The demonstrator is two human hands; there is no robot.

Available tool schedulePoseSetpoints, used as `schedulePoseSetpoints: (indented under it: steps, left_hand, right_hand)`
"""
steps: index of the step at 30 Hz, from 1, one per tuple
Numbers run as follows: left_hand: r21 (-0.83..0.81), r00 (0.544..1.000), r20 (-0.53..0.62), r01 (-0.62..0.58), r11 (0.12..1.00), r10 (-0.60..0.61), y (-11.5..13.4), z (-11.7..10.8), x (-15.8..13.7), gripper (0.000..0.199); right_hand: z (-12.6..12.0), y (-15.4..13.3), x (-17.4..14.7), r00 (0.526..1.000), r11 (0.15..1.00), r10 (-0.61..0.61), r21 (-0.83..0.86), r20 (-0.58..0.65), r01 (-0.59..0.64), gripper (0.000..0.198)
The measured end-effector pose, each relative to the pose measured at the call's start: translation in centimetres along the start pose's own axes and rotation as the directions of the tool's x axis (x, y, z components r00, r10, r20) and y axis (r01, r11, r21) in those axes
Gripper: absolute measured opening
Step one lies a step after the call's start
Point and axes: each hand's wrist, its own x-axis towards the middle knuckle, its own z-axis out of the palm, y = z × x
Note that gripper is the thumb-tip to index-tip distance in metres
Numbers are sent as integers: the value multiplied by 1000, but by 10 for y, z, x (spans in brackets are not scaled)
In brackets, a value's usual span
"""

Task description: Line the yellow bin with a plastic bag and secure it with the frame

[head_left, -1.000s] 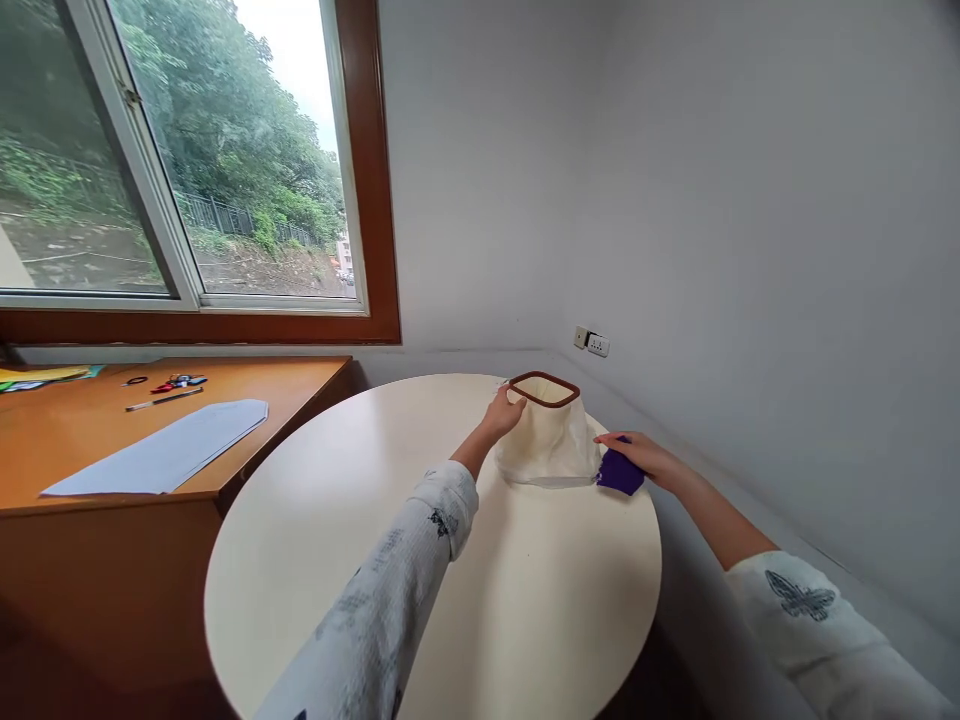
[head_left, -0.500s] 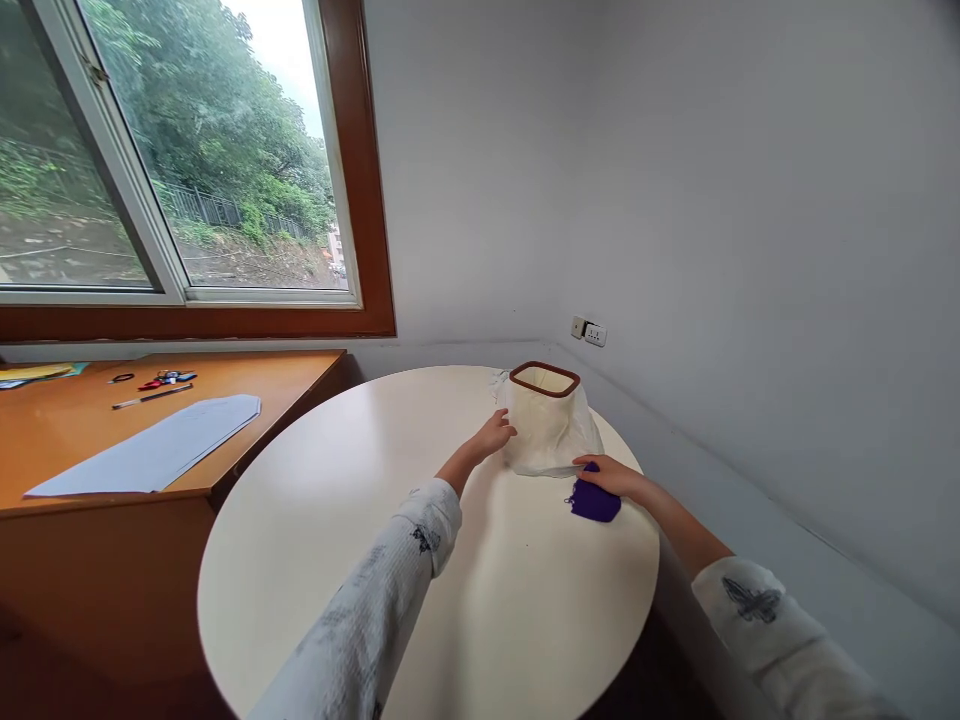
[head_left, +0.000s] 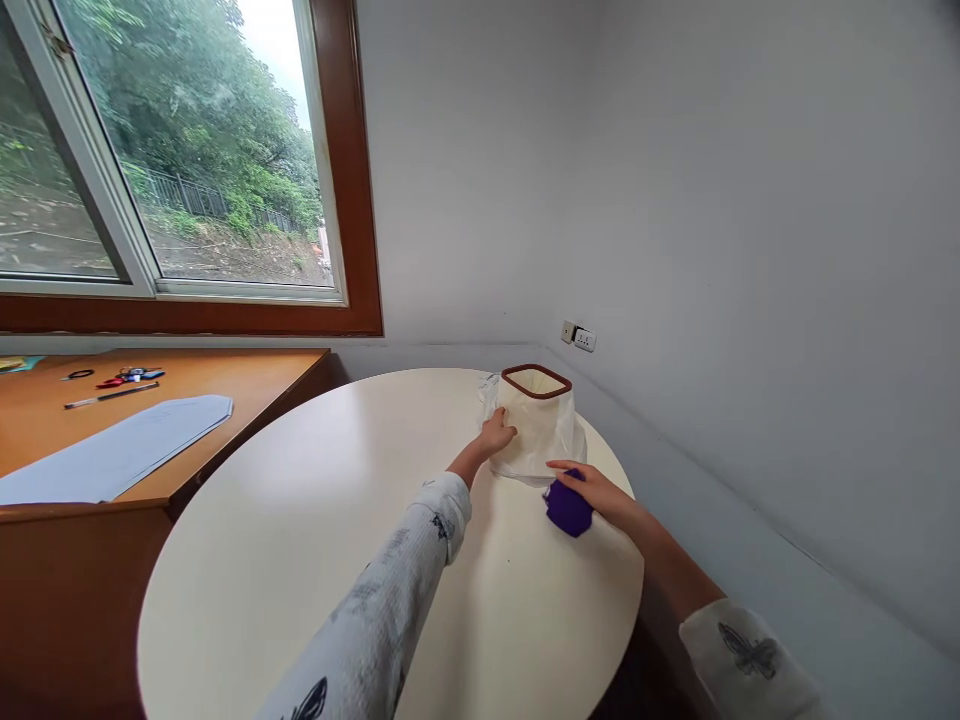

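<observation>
A cream bin (head_left: 534, 420) with a brown rim stands on the round white table (head_left: 360, 520), with a thin whitish plastic bag around its lower part. My left hand (head_left: 498, 432) rests against the bin's left side, thumb and forefinger apart; its other fingers are partly hidden. In front of the bin, at its right, my right hand (head_left: 589, 487) holds a small purple cloth (head_left: 568, 510) with a frayed edge. The cloth hangs below the fingers, close to the tabletop.
To the left is an orange-brown desk (head_left: 255, 385) bearing white paper sheets (head_left: 127, 445), a pen (head_left: 112, 396), small red and blue items (head_left: 133, 376) and a dark ring (head_left: 78, 374). A wall socket (head_left: 585, 340) sits behind the table, near the window (head_left: 225, 180).
The view has shifted slightly to the right. My right hand has moved a little left across the bin's front with the purple cloth. My left hand has stayed at the bin's side.
</observation>
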Motion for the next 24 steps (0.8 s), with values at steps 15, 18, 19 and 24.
schedulePoseSetpoints:
  steps: [15, 18, 19, 24]
  left_hand:
    - [350, 998, -48, -21, 937, 41, -74, -145, -102, 55]
    - [438, 997, 29, -76, 896, 70, -83, -168, -138, 59]
    - [463, 996, 56, -93, 881, 76, -85, -172, -149, 59]
    - [681, 982, 187, -141, 718, 15, -100, -164, -182, 65]
  right_hand:
    - [-17, -14, -14, 944, 877, 58, -435, -323, -203, 43]
    - [12, -50, -11, 962, 877, -157, -479, -224, 32, 37]
    - [26, -61, -10, 963, 881, -219, -458, -160, 124, 38]
    - [102, -97, 0, 938, 830, -292, -437, 189, 346, 57]
